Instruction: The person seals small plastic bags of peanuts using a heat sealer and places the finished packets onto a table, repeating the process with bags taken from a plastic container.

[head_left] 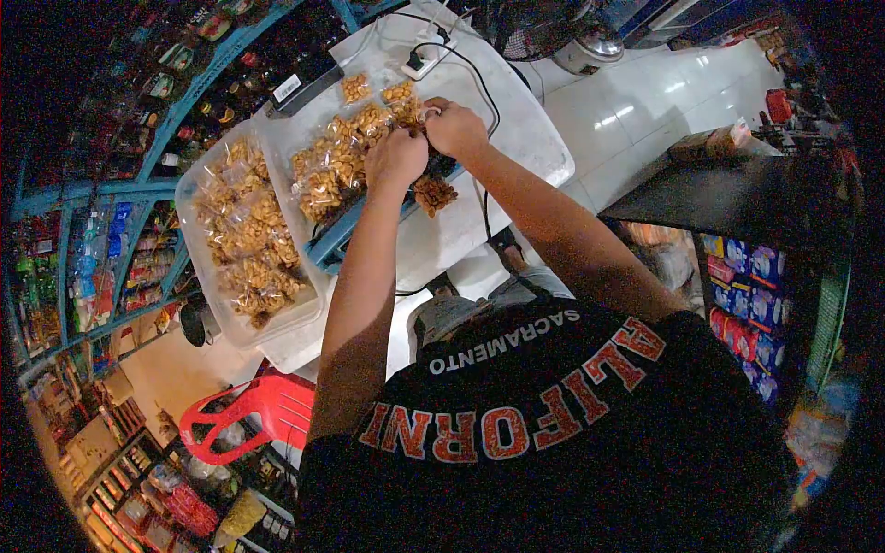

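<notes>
My left hand (396, 158) is closed, knuckles up, beside a pile of clear plastic bags of golden-brown nuts (323, 152). Close to its right, my right hand (456, 127) has its fingers pinched together. Whatever the two hands grip is hidden behind the fingers. A small bag of nuts (404, 112) lies right at the right hand's fingertips. Below the hands, a bag of darker brown snack (435, 195) rests on the white table (475, 207). Partly covered by my left forearm is a long blue device (339, 241).
A translucent plastic tub (318, 309) full of bagged nuts stands on the left. A power strip (426, 63) with black cables lies at the table's far end. One red plastic chair (267, 405) is at lower left. Stocked shelves (138, 184) line the left side.
</notes>
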Tool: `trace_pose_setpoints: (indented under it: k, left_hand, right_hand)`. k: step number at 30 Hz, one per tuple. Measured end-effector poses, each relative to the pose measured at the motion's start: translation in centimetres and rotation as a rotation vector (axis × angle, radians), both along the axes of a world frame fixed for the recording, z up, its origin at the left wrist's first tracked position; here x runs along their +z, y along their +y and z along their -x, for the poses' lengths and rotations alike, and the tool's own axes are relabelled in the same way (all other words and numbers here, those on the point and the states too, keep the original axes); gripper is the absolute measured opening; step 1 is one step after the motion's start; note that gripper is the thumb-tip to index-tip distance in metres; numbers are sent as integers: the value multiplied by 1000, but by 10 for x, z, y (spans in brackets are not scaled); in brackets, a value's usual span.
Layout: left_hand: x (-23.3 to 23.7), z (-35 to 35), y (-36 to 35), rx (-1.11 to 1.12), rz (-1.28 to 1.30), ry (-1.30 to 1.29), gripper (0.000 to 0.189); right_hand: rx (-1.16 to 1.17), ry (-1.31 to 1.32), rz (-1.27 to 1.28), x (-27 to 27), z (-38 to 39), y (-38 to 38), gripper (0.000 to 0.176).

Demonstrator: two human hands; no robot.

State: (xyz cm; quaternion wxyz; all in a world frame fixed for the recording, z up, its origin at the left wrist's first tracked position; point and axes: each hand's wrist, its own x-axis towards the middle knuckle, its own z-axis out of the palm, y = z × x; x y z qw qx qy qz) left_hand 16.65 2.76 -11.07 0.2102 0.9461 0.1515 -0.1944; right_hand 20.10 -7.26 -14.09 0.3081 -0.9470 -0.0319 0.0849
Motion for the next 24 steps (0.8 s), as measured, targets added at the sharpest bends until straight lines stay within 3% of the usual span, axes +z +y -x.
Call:
trace_pose_setpoints:
  k: [6,24]
  left_hand:
    - [5,0,-1,-3,1,-2,41]
    - [-5,-3,1,-30,-3,-16,42]
  right_hand:
    - [-22,112,5,18,1,0,42]
    - [31,97,42,16,0,0,40]
